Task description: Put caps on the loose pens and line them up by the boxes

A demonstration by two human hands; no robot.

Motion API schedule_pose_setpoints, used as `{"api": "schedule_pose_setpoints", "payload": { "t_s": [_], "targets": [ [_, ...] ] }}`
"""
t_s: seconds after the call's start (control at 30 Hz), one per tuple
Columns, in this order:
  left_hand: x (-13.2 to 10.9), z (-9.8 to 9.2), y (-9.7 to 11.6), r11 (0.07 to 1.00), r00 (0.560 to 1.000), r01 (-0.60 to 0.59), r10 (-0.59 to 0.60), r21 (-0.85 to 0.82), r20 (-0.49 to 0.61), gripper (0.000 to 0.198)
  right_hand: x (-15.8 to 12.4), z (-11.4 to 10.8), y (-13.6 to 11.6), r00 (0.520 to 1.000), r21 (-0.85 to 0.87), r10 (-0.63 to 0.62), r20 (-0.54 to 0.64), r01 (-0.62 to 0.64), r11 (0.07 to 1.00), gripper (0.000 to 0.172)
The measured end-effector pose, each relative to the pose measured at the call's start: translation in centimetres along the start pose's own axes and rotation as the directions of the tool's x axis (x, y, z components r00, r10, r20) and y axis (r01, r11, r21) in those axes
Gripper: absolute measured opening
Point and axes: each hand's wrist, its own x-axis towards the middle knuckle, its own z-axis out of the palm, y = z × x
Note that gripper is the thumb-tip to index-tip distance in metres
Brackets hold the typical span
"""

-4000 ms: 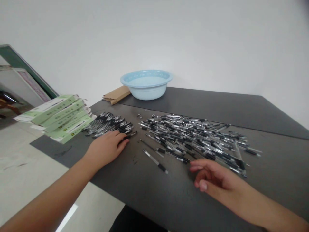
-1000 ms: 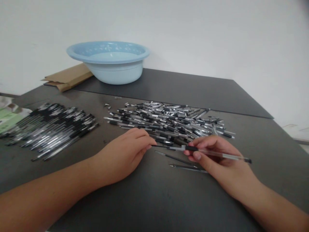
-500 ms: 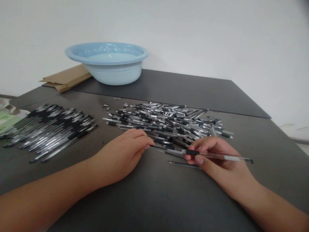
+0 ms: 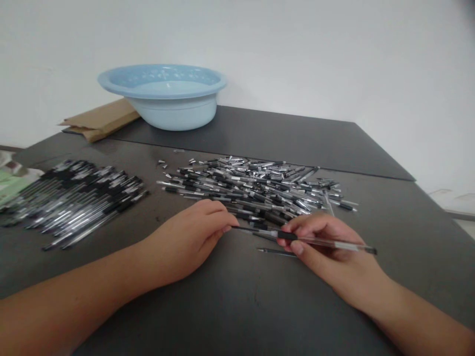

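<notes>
My right hand (image 4: 326,247) is closed around a pen barrel (image 4: 315,241) that has a black rubber grip and a clear tube. The barrel points left, with its dark end sticking out past the palm. Between the hands runs a thin dark pen refill (image 4: 247,229), its left end pinched in the fingertips of my left hand (image 4: 196,237). Its other end meets the front of the barrel; how far inside it reaches is hard to make out. Under my right hand lies another pen part (image 4: 274,251) with a pointed metal tip.
Just beyond my hands spreads a loose heap of pen parts (image 4: 256,190). A row of pens (image 4: 92,198) lies at the left beside a green-and-white packet (image 4: 17,183). Farther back stand a light blue basin (image 4: 178,111) and a flat brown cardboard piece (image 4: 102,118).
My right hand has moved slightly left with the pen barrel, closer to my left hand. Less of the length between the hands shows now. The left hand has hardly moved.
</notes>
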Motion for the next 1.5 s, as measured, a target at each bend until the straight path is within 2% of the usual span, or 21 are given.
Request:
{"api": "schedule_pose_setpoints", "payload": {
  "t_s": [0.1, 0.13, 0.2, 0.27, 0.3, 0.33, 0.4, 0.47, 0.5, 0.57, 0.63, 0.7, 0.77, 0.8, 0.87, 0.93, 1.0, 1.13, 1.23, 1.33, 1.5],
  "targets": [
    [-0.2, 0.2, 0.3, 0.996, 0.999, -0.033, 0.035, -0.083, 0.014, 0.032, -0.6, -0.3, 0.0, 0.993, -0.067, 0.027, 0.116, -0.02, 0.998, 0.018],
    [-0.2, 0.2, 0.3, 0.993, 0.999, -0.041, 0.043, -0.108, 0.009, 0.032, -0.8, -0.4, -0.1, 0.983, -0.071, 0.051, 0.178, -0.039, 0.997, 0.028],
    [-0.3, 0.4, 0.2, 0.989, 0.999, -0.053, 0.052, -0.141, -0.01, 0.032, -1.2, -0.8, -0.2, 0.96, -0.031, 0.076, 0.27, -0.071, 0.997, 0.063],
    [-0.3, 0.4, -0.1, 0.987, 0.998, -0.059, 0.054, -0.148, -0.043, 0.03, -1.5, -1.1, -0.5, 0.965, 0.028, 0.051, 0.256, -0.06, 0.998, 0.084],
    [-0.3, 0.4, -0.3, 0.987, 0.996, -0.062, 0.053, -0.146, -0.067, 0.028, -1.5, -1.3, -0.6, 0.976, 0.023, 0.037, 0.216, -0.043, 0.999, 0.079],
    [-0.3, 0.4, -0.5, 0.988, 0.994, -0.066, 0.053, -0.142, -0.094, 0.027, -1.5, -1.4, -0.7, 0.986, -0.017, 0.025, 0.167, -0.023, 1.0, 0.065],
    [-0.3, 0.4, -0.7, 0.988, 0.987, -0.068, 0.046, -0.142, -0.157, 0.023, -1.3, -1.5, -0.8, 0.996, -0.183, -0.003, 0.087, 0.019, 0.983, 0.029],
    [-0.5, 0.5, -0.6, 0.982, 0.97, -0.048, 0.002, -0.184, -0.242, 0.015, -0.9, -1.5, -0.9, 0.996, -0.377, -0.022, 0.088, 0.054, 0.925, 0.011],
    [-0.6, 0.5, -0.5, 0.969, 0.957, -0.041, -0.032, -0.245, -0.289, 0.014, -0.7, -1.5, -0.9, 0.994, -0.453, -0.022, 0.109, 0.069, 0.889, 0.013],
    [-0.7, 0.6, -0.1, 0.891, 0.928, -0.083, -0.094, -0.446, -0.362, 0.026, -0.4, -1.2, -0.8, 0.986, -0.55, 0.014, 0.168, 0.082, 0.831, 0.024],
    [-0.8, 0.8, 0.2, 0.73, 0.914, -0.177, -0.128, -0.66, -0.386, 0.045, -0.4, -0.8, -0.7, 0.98, -0.574, 0.045, 0.194, 0.077, 0.815, 0.029],
    [-0.7, 1.0, 0.4, 0.561, 0.909, -0.24, -0.156, -0.792, -0.386, 0.057, -0.5, -0.2, -0.5, 0.987, -0.52, 0.039, 0.158, 0.05, 0.853, 0.024],
    [-0.8, 1.4, 0.5, 0.483, 0.918, -0.235, -0.175, -0.843, -0.356, 0.061, -0.6, 0.5, -0.3, 0.997, -0.391, 0.014, 0.077, 0.018, 0.92, 0.019],
    [-0.8, 1.6, 0.6, 0.489, 0.928, -0.22, -0.161, -0.844, -0.335, 0.062, -0.6, 0.8, -0.2, 0.999, -0.317, 0.007, 0.045, 0.007, 0.949, 0.018],
    [-1.0, 1.9, 0.8, 0.58, 0.956, -0.181, -0.084, -0.794, -0.28, 0.06, -0.7, 1.6, 0.0, 0.999, -0.205, 0.017, 0.027, -0.012, 0.979, 0.014],
    [-1.2, 2.1, 1.2, 0.707, 0.974, -0.164, 0.004, -0.688, -0.228, 0.053, -0.7, 2.2, 0.0, 0.998, -0.172, 0.035, 0.045, -0.027, 0.985, 0.01],
    [-1.2, 2.1, 1.7, 0.785, 0.974, -0.188, 0.072, -0.59, -0.215, 0.046, -0.7, 2.8, -0.2, 0.997, -0.185, 0.026, 0.072, -0.012, 0.983, 0.007],
    [-0.9, 1.7, 2.5, 0.789, 0.946, -0.309, 0.199, -0.531, -0.254, 0.026, -1.1, 3.1, -0.6, 0.986, -0.227, -0.034, 0.163, 0.071, 0.971, 0.011],
    [-1.1, 1.6, 2.4, 0.789, 0.945, -0.286, 0.139, -0.543, -0.296, 0.014, -1.3, 2.3, -0.8, 0.977, -0.32, -0.1, 0.189, 0.158, 0.934, 0.026],
    [-1.5, 1.3, 1.9, 0.844, 0.951, -0.2, 0.044, -0.498, -0.307, 0.014, -1.1, 0.9, -0.9, 0.974, -0.48, -0.16, 0.159, 0.218, 0.85, 0.027],
    [-1.3, 0.5, 0.9, 0.964, 0.981, -0.064, 0.013, -0.257, -0.194, 0.016, -0.3, -1.6, -0.7, 0.987, -0.636, -0.145, 0.074, 0.159, 0.755, 0.04]
  ]
}}
